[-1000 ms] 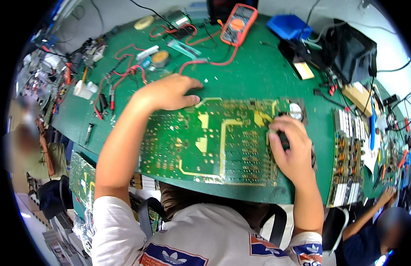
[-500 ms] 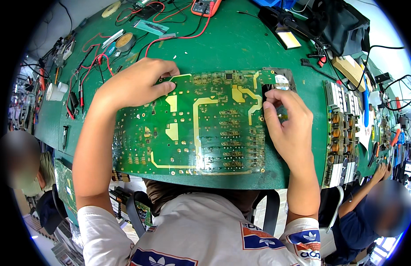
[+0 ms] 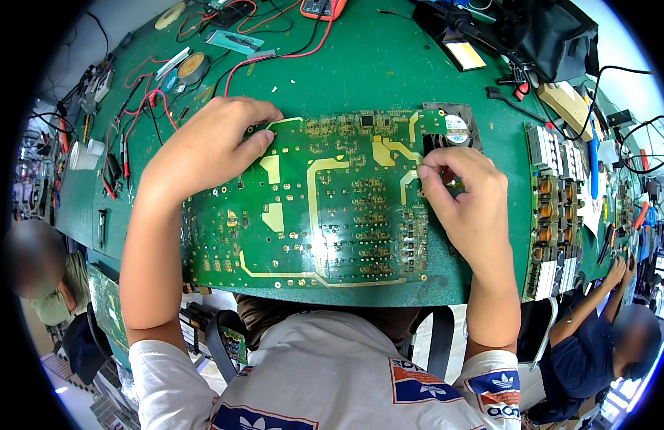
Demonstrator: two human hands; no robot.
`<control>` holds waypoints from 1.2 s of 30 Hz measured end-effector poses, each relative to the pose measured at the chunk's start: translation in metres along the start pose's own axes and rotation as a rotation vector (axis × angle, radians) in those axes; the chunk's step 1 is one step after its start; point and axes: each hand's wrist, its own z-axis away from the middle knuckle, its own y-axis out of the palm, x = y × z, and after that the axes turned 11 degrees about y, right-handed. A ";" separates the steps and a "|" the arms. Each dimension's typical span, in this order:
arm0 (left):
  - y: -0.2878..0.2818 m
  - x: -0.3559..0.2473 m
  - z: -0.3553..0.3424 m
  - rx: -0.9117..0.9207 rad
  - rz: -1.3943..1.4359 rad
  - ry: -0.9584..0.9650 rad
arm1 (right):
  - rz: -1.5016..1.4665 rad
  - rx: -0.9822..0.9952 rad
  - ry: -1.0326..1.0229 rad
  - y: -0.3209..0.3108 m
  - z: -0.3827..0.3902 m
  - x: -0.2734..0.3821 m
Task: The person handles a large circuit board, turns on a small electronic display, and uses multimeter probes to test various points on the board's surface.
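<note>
A large green circuit board (image 3: 296,186), with bare gold-coloured tracks and rows of small parts, lies before me near the table's front edge. My left hand (image 3: 228,143) holds its far left edge, thumb over the top face and fingers curled beyond the edge. At the right edge, my right hand (image 3: 467,190) pinches the board between thumb and bent fingers. Behind the right hand a dark square fan with a round pale hub label (image 3: 456,129) shows past the board's far right corner. What lies under the board is mostly hidden.
Test leads, a round tin (image 3: 193,68) and an orange multimeter (image 3: 323,7) lie on the green table (image 3: 361,72) at the far left and back. On the right stand modules with copper-coloured coils (image 3: 545,211). People sit at both sides; a black bag (image 3: 550,36) rests at the back right.
My right hand has closed in on the board's right edge, its fingertips shifting slightly left and down. More of the fan shows past the corner. The left hand keeps its hold.
</note>
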 end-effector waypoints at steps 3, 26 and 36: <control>0.009 -0.003 0.004 -0.077 -0.063 -0.014 | -0.014 0.001 0.000 0.002 -0.001 -0.001; 0.102 -0.059 0.171 -0.763 -0.185 -0.526 | 0.103 -0.054 -0.069 0.002 -0.002 0.003; 0.119 -0.040 0.185 -0.922 0.062 -0.605 | 0.170 -0.069 -0.001 -0.001 -0.007 0.005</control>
